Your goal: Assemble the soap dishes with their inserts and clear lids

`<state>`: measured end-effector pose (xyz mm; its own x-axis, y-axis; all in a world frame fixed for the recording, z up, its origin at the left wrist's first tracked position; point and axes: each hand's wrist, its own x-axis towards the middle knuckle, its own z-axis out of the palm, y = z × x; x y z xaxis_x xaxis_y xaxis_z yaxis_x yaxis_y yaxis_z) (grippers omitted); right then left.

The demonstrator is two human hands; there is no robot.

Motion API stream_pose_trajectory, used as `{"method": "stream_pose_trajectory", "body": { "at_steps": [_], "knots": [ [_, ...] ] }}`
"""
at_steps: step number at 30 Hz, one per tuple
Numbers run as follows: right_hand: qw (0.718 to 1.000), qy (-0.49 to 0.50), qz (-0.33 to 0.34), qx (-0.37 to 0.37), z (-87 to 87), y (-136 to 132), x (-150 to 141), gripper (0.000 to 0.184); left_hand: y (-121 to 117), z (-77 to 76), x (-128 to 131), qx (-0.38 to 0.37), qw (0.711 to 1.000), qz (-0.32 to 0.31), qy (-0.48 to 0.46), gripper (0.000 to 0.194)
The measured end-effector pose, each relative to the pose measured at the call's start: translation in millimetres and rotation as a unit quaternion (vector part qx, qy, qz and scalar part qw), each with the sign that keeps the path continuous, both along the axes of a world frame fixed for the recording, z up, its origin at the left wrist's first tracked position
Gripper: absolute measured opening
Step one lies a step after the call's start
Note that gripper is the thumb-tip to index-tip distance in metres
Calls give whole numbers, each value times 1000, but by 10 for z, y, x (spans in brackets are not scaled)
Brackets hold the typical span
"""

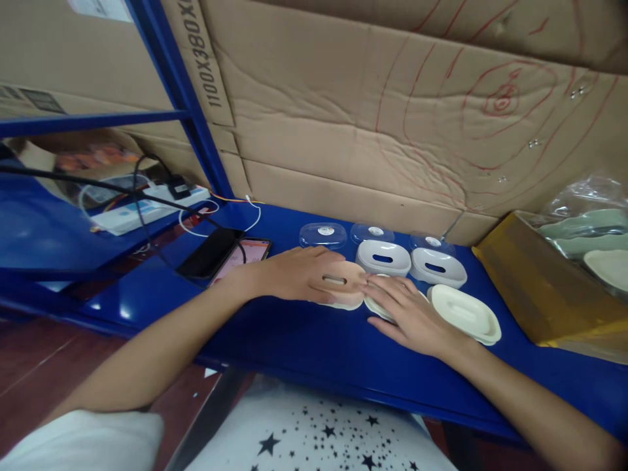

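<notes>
My left hand (pixel 305 273) is closed around a pale pinkish oval tray with a slot (pixel 349 282), fingers over its far side and thumb along its near side. A cream rim shows under the tray's front edge. Just to the right, my right hand (pixel 409 311) lies over a cream oval dish (pixel 375 307), its fingers stretched out and the fingertips at the tray's right edge. Most of that dish is hidden under the hand. Right of my right hand sits another cream oval dish (pixel 465 313), apparently stacked on a similar piece.
Behind my hands stand two white slotted boxes (pixel 383 248) (pixel 438 260). Clear oval lids (pixel 322 235) lie in a row behind. A phone (pixel 245 255) and cables are at left, a power strip (pixel 152 206) beyond. An open cardboard box (pixel 549 301) stands at right on the blue shelf (pixel 314 347).
</notes>
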<state>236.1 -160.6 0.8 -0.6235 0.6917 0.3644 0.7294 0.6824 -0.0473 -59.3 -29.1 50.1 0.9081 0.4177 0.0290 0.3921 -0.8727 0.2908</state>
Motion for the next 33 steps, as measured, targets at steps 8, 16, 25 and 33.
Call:
{"method": "stream_pose_trajectory", "body": {
  "at_steps": [8,16,25,33],
  "knots": [
    [998,-50,0,25,-18,15,29,73,-140,-112,4,33,998,26,55,76],
    [994,-73,-3,80,18,6,30,72,-291,-122,54,30,993,51,99,69],
    [994,-66,16,88,-23,34,44,71,-287,-175,68,26,995,37,91,58],
    [995,-68,19,76,-42,60,52,71,-280,-139,86,-33,991,61,114,63]
  ]
}}
